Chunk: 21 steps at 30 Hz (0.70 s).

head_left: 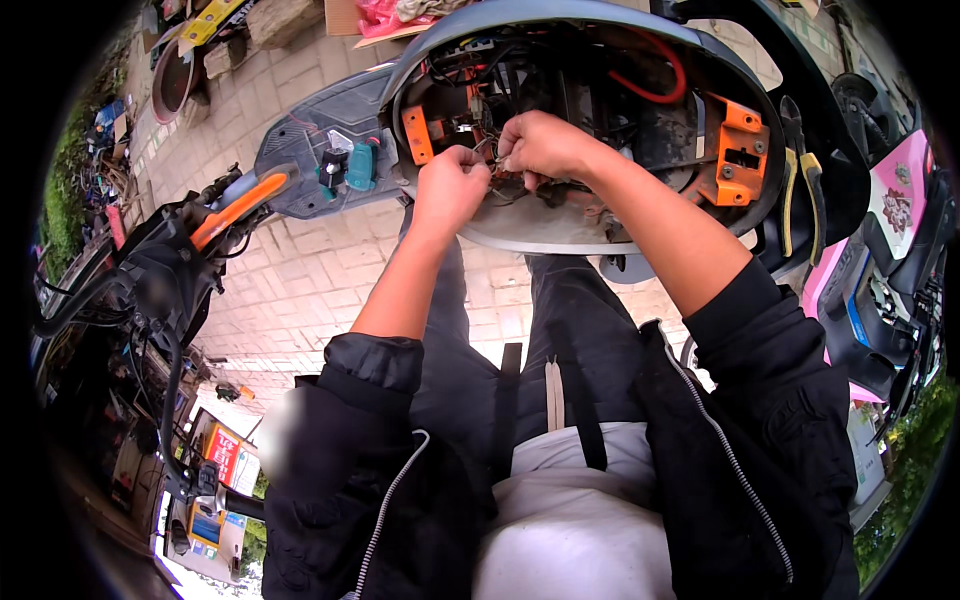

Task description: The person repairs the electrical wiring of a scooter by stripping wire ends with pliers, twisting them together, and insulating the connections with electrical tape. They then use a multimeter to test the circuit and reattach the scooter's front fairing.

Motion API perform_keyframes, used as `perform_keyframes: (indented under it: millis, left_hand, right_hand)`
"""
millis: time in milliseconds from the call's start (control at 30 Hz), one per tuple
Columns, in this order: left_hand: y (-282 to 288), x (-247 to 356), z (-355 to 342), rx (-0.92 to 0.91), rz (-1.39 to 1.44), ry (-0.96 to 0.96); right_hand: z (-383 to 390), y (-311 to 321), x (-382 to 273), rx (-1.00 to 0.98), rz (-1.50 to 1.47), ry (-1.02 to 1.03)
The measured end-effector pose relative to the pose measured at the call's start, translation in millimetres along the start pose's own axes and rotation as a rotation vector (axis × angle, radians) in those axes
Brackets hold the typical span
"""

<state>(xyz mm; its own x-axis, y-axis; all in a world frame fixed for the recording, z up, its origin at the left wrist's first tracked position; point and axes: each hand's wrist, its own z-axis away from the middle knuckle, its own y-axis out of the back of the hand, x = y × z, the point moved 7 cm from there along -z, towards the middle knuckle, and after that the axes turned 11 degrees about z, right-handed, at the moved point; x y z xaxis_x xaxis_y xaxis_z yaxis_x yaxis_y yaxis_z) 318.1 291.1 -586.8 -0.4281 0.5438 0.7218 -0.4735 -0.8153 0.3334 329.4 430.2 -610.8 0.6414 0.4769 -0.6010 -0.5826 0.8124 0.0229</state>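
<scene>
Under me is the open seat compartment of a scooter (560, 235), full of dark wiring and parts. My left hand (452, 192) is at its left side, thumb and fingers pinched on a thin wire. Close beside it, my right hand (548, 147) also pinches thin wire, its fingertips nearly meeting the left ones. A bundle of thin wires (478, 112) runs just beyond the fingertips. Orange metal brackets stand at the left (417, 135) and right (740, 155) ends of the opening. A thick red cable (676, 78) curves along the far right.
Pliers (815, 195) with yellow-and-black handles rest on the dark part right of the opening. A teal object (361, 166) lies on the grey footboard (290, 170). The handlebar (150, 290) is at left. A pink scooter (835, 265) stands at right, on paving.
</scene>
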Motion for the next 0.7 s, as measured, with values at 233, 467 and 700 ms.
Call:
perform_keyframes:
  millis: [233, 467, 700]
  left_hand:
    - [-6.9, 34.2, 22.0, 0.090, -0.421, -0.542]
    - [-9.3, 43.5, 20.4, 0.163, -0.394, -0.514]
    - [-16.3, 14.6, -1.0, 0.076, -0.139, -0.182]
  right_hand:
    - [-1.4, -0.3, -0.6, -0.002, -0.008, 0.007]
    - [2.1, 0.2, -2.5, -0.002, 0.013, 0.022]
    - [-0.3, -1.2, -0.8, 0.008, 0.078, 0.012]
